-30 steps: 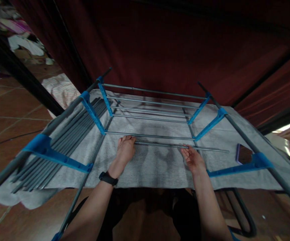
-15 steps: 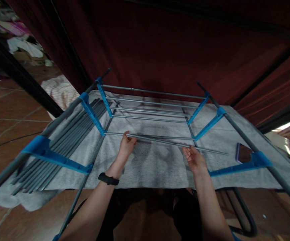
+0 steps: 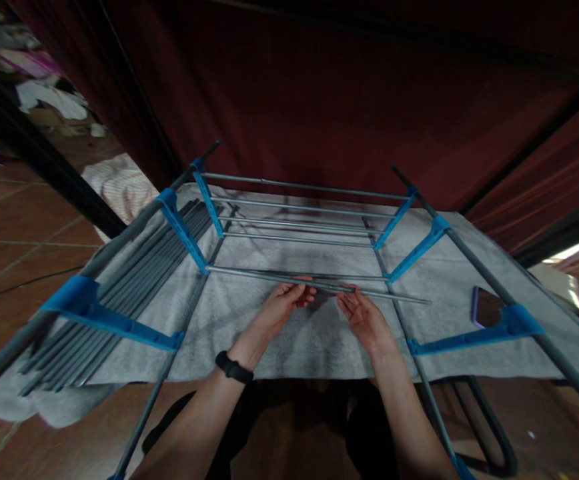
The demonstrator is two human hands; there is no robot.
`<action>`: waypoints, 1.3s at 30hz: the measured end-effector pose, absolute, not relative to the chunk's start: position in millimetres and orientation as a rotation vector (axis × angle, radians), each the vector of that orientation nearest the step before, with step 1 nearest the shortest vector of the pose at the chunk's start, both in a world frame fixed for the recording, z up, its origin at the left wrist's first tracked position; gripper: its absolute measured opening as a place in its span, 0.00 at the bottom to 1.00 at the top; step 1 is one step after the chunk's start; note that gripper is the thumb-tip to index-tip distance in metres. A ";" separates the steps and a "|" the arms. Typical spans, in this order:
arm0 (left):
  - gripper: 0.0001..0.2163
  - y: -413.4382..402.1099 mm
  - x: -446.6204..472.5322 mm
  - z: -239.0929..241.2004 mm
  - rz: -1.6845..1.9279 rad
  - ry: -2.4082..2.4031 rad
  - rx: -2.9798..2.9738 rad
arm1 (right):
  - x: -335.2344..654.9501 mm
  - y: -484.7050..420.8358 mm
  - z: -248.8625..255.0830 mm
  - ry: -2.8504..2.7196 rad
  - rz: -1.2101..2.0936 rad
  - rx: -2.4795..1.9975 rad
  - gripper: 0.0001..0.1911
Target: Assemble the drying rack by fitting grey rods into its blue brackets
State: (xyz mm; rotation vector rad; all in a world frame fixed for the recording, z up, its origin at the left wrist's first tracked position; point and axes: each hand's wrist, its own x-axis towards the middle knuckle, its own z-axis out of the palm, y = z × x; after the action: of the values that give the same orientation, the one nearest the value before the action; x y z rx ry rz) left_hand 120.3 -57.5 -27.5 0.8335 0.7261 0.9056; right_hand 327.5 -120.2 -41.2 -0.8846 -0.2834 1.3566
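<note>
A thin grey metal tube (image 3: 394, 297) slants across the rack, its left end close to a blue plastic bracket (image 3: 184, 230). My left hand (image 3: 282, 303) pinches this tube near its middle. A short way to the right, my right hand (image 3: 362, 317) grips it between thumb and fingers. The tube's right end sticks out past the right-side rail. Around my hands stands a rack frame of grey side rails (image 3: 484, 267) and blue brackets. Several thin crossbars (image 3: 299, 239) join its two sides behind the held tube.
To the left, several loose grey tubes (image 3: 134, 287) lie bundled on a grey cloth (image 3: 319, 353). A phone (image 3: 487, 308) rests on the cloth at the right. Behind the rack hangs a dark red curtain (image 3: 319, 100). Tiled floor (image 3: 14, 280) shows at the left.
The tube has shifted left, bringing its left end near the blue bracket. My left hand has moved right along it and my right hand left, so they are closer together.
</note>
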 end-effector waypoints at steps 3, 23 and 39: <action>0.19 -64.4 135.7 -25.3 0.932 0.689 0.853 | 316.8 -120.5 -37.6 -0.320 1.418 -0.857 0.12; 0.11 -63.6 141.5 52.7 1.669 0.688 1.413 | 322.4 -127.5 -28.9 -0.488 1.490 -0.954 0.18; 0.18 -89.4 97.8 102.3 1.788 1.056 2.040 | 332.2 -121.6 -35.5 -0.309 1.352 -0.960 0.10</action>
State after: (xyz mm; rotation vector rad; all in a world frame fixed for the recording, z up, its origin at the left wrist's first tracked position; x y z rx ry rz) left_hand 97.8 -89.4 102.3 2.0402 1.0556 1.7876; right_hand 332.2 -121.6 -35.5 -0.9603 -0.3089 1.3522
